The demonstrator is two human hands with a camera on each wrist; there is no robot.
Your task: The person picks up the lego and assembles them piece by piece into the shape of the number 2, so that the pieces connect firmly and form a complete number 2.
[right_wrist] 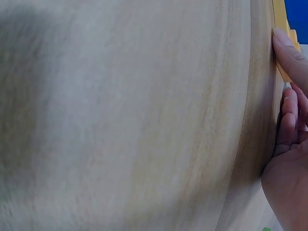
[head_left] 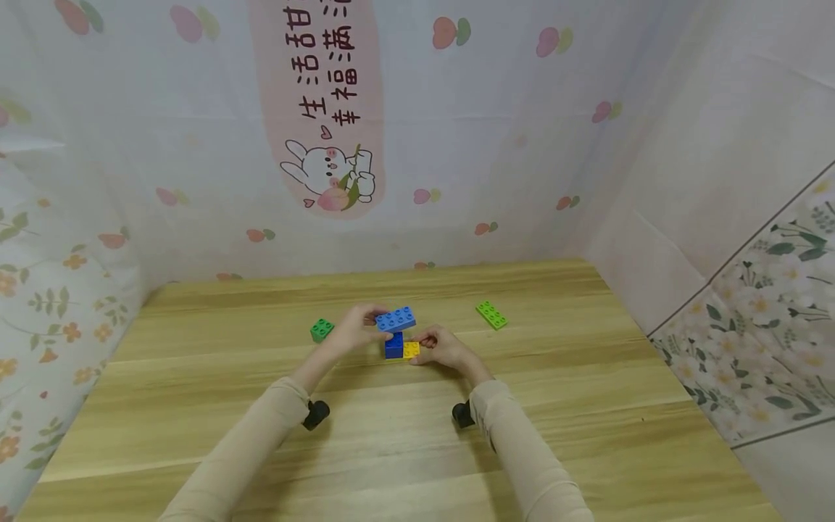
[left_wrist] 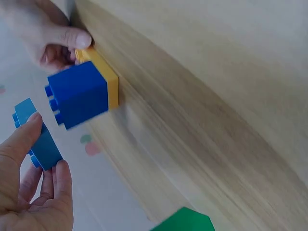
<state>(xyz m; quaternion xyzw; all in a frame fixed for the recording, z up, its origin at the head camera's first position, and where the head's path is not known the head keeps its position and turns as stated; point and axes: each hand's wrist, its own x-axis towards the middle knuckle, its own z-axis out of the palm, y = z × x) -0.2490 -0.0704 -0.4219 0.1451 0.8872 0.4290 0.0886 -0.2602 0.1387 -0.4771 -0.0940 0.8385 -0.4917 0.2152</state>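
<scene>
My left hand (head_left: 354, 330) pinches a light blue building brick (head_left: 396, 320) between thumb and fingers, its studs showing in the head view. Just below it stands a dark blue brick (head_left: 393, 349), on one end of a thin yellow brick (head_left: 412, 351) that lies on the table. In the left wrist view a gap separates the light blue brick (left_wrist: 48, 147) from the dark blue brick's studs (left_wrist: 54, 104). My right hand (head_left: 446, 349) grips the yellow brick's free end; the right wrist view shows its thumb (right_wrist: 288, 50) against the yellow side.
A green brick (head_left: 322, 330) sits on the wooden table (head_left: 391, 449), left of my left hand. Farther back on the right lies a flat lime-green brick (head_left: 491, 315). A patterned curtain (head_left: 457, 145) hangs behind the table, with more cloth at both sides.
</scene>
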